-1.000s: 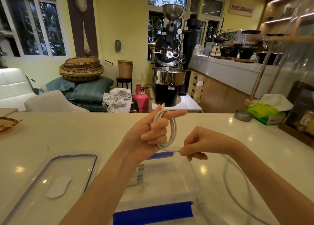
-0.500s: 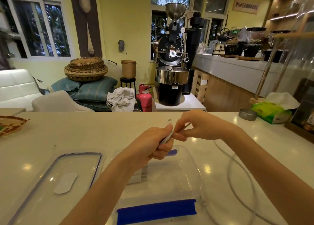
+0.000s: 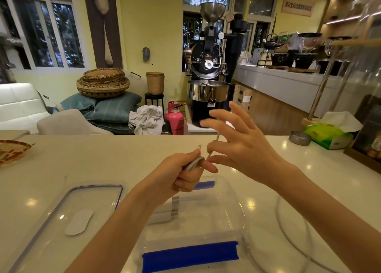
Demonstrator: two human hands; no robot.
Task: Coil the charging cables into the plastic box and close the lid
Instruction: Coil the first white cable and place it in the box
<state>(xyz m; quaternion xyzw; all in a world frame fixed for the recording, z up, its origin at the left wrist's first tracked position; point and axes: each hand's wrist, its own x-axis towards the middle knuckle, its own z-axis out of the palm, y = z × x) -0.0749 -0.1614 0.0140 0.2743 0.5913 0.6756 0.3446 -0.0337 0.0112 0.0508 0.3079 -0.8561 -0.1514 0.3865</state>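
My left hand (image 3: 185, 172) is closed around a bundle of white charging cable (image 3: 193, 163), with the plug tip sticking up past the thumb. My right hand (image 3: 237, 142) hovers just right of it with fingers spread, a strand of the cable running between thumb and forefinger. The loose rest of the cable (image 3: 288, 229) loops over the counter to the right. Below the hands stands the clear plastic box (image 3: 237, 211) with blue latches, holding something pale inside. Its clear lid (image 3: 68, 215) lies flat on the counter to the left.
A woven basket (image 3: 12, 151) sits at the counter's left edge. At the right are a small metal dish (image 3: 300, 138), a green tissue pack (image 3: 327, 136) and a dark framed case (image 3: 369, 132). Beyond the counter stands a coffee roaster (image 3: 209, 70).
The open loops on my left hand's fingers have been squeezed into a tight bundle in the fist. My right hand moved up past the bundle and spread its fingers.
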